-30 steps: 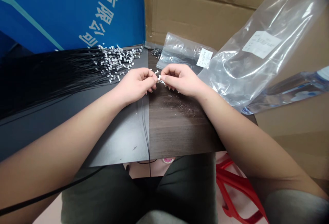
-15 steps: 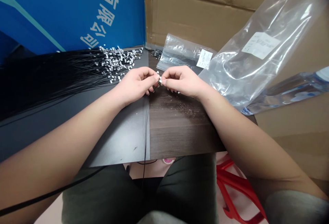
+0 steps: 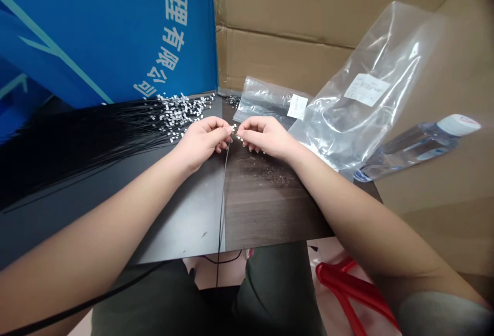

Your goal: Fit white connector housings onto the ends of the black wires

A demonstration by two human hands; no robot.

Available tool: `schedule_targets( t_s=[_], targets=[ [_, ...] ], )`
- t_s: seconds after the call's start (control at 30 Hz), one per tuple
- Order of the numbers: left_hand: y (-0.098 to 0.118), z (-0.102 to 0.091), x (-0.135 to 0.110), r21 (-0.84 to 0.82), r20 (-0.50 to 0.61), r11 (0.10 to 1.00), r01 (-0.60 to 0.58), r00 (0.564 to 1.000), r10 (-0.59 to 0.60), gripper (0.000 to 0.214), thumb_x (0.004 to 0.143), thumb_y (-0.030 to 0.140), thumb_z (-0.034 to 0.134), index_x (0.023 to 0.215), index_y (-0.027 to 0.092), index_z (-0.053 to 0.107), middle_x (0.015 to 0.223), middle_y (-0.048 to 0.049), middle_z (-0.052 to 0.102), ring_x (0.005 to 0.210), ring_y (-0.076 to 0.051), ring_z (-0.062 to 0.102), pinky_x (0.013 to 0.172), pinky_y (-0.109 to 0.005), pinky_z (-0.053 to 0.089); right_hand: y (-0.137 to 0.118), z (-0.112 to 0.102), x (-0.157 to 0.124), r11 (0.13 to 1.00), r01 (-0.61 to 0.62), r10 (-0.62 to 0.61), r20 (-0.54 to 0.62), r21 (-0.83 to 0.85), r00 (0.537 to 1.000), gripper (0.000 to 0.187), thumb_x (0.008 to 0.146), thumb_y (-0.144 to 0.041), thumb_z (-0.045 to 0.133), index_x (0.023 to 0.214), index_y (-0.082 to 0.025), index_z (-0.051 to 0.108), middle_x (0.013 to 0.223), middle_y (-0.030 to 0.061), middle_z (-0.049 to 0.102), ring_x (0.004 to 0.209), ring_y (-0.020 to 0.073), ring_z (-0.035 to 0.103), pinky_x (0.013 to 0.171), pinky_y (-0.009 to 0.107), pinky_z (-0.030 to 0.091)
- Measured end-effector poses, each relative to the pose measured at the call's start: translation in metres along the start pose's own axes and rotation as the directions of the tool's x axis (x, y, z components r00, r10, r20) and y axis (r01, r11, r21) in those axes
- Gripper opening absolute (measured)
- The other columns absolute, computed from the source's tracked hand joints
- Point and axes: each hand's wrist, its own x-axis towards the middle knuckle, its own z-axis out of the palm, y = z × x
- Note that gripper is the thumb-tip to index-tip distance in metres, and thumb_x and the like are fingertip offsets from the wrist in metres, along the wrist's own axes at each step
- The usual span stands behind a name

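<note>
**A:** Head view. Left side?

**B:** Left hand (image 3: 203, 143) pinched at the fingertips on a thin black wire (image 3: 224, 197), which drops down across the desk (image 3: 270, 212) and over its front edge. Tiny white tab (image 3: 233, 128) right at the fingertips.

**A:** Right?

**B:** Right hand (image 3: 264, 138) pinched too, just beside the left, not touching. Can't tell if it's holding anything; too small.

**A:** Around them?

**B:** Black wire bundle (image 3: 85, 153) on the desk, left, white tabs heaped on its ends (image 3: 181, 112). Right: small labelled plastic bag (image 3: 262, 98), big labelled plastic bag (image 3: 347, 125), water bottle (image 3: 417, 148). Behind: blue printed board (image 3: 108, 32), cardboard box (image 3: 278, 32). Below: red plastic frame (image 3: 347, 287).
</note>
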Motion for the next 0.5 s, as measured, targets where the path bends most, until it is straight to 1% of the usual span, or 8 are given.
schedule_targets(
  t_s=[0.13, 0.2, 0.33, 0.5],
  targets=[
    [0.0, 0.001, 0.001, -0.111, -0.061, 0.994, 0.007, 0.998, -0.013, 0.017, 0.08, 0.027, 0.082, 0.081, 0.018, 0.068, 0.071, 0.0011, 0.067, 0.056, -0.009, 0.054, 0.054, -0.023, 0.041, 0.001, 0.007, 0.0, 0.995, -0.055, 0.053, 0.034, 0.079, 0.998, 0.009, 0.096, -0.022, 0.073, 0.09, -0.016, 0.074, 0.073, 0.0006, 0.071, 0.056, 0.009, 0.061, 0.048, 0.021, 0.047],
    [-0.001, 0.002, 0.0, -0.133, -0.069, 0.991, 0.001, 0.998, -0.011, 0.017, 0.08, 0.027, 0.083, 0.081, 0.018, 0.068, 0.071, 0.0017, 0.066, 0.056, -0.008, 0.054, 0.054, -0.023, 0.041, 0.003, 0.012, 0.001, 0.991, -0.066, 0.063, 0.022, 0.119, 0.998, 0.01, 0.097, -0.023, 0.073, 0.09, -0.016, 0.075, 0.073, 0.0009, 0.072, 0.056, 0.0085, 0.061, 0.047, 0.02, 0.048],
    [-0.006, 0.004, 0.0, -0.138, -0.06, 0.99, -0.018, 0.998, 0.009, 0.018, 0.081, 0.029, 0.085, 0.083, 0.018, 0.07, 0.072, 0.0018, 0.067, 0.059, -0.009, 0.057, 0.057, -0.023, 0.044, 0.005, 0.018, 0.002, 0.976, -0.077, 0.088, -0.046, 0.206, 0.995, 0.013, 0.097, -0.022, 0.073, 0.086, -0.016, 0.071, 0.072, 0.0004, 0.072, 0.055, 0.0084, 0.062, 0.046, 0.019, 0.05],
    [-0.009, 0.006, 0.001, -0.092, -0.059, 0.995, -0.036, 0.998, 0.031, 0.018, 0.082, 0.029, 0.084, 0.084, 0.016, 0.072, 0.072, 0.0001, 0.07, 0.061, -0.009, 0.061, 0.058, -0.022, 0.044, 0.005, 0.019, 0.003, 0.961, -0.086, 0.105, -0.057, 0.265, 0.993, 0.012, 0.095, -0.017, 0.074, 0.084, -0.016, 0.07, 0.071, -0.0002, 0.072, 0.054, 0.008, 0.062, 0.046, 0.018, 0.051]
  ],
)
